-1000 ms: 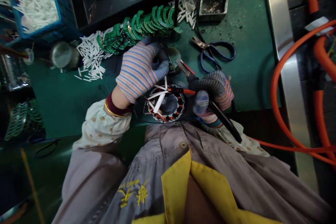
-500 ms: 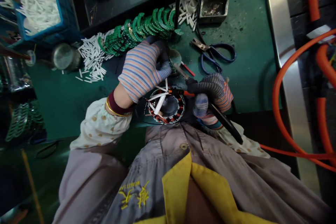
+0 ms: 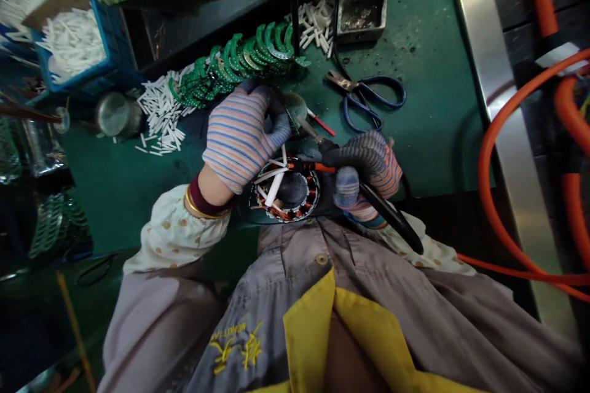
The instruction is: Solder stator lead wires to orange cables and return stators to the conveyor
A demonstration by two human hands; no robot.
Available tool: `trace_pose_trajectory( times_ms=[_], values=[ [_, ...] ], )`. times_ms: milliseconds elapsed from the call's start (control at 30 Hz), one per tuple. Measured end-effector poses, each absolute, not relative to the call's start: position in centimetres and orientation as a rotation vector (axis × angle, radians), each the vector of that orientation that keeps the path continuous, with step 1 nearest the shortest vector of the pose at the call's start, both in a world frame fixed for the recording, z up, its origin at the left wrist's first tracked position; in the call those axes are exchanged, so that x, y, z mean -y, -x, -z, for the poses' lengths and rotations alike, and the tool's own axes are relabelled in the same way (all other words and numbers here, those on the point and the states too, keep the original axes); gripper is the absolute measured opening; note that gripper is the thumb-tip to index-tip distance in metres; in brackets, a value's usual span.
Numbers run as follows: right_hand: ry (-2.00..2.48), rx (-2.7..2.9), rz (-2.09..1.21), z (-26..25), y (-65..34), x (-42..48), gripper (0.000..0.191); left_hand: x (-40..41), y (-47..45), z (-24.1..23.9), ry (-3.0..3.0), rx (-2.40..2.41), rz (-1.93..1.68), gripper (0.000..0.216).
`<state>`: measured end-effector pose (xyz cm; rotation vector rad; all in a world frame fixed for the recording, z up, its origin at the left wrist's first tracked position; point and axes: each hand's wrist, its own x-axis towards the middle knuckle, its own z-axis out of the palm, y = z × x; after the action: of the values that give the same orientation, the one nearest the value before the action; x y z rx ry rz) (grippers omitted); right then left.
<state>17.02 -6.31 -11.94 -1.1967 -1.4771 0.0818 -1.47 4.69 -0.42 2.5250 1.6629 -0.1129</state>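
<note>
Resting on a dark holder at the near edge of the counter (image 3: 415, 147), a copper-wound motor stator (image 3: 295, 202) is sitting just in front of the person's coat, with white insulating sticks (image 3: 274, 188) poking out across its top and an orange-sleeved lead (image 3: 313, 167) lying over it. The left hand (image 3: 242, 138), in a striped knit glove, is hovering just above the stator, its fingers curling down beside a round green piece (image 3: 295, 107) (whatever they may be pinching is hidden behind the glove). The right hand (image 3: 371, 166), in a dark-palmed glove, is closing around the black-handled pliers (image 3: 387, 212), whose metal nose is pointing up toward the left hand. A small red-handled tool (image 3: 320, 124) is lying just beyond the pliers' nose, and blue-handled scissors (image 3: 369, 101) are resting near it. Farther up the counter, a curved row of green circuit-board arcs (image 3: 235, 52) is stacking up beside a heap of loose white sticks (image 3: 159, 113), with more sticks filling a blue crate (image 3: 69, 49) at the far left. A steel cup (image 3: 115, 113) is standing near that heap, a metal tray (image 3: 362, 15) is sitting at the back, and a thick orange cable (image 3: 488, 159) is looping down the right side beside a stainless strip (image 3: 502, 123).
</note>
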Motion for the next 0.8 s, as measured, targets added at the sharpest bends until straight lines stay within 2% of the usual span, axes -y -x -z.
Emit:
trace_pose_trajectory(
  times_ms=[133, 300, 400, 800],
  values=[
    [1.232, 1.477, -0.069, 12.4, -16.8, 6.4, 0.057, -4.7, 1.3, 0.6, -2.488, -1.685, 0.075, 0.018],
    [1.162, 1.473, -0.157, 11.9, -17.0, 6.4, 0.049, -4.5, 1.5, 0.6, -2.548, -1.703, 0.134, 0.016],
    [1.138, 1.465, -0.173, 11.2, -17.0, 6.2, 0.042, -4.1, 2.2, 1.0, -2.582, -1.689, 0.051, 0.014],
    [1.123, 1.365, -0.135, 10.8, -16.8, 5.6, 0.03, -3.6, 2.6, 1.0, -2.569, -1.664, -0.007, 0.029]
  ],
)
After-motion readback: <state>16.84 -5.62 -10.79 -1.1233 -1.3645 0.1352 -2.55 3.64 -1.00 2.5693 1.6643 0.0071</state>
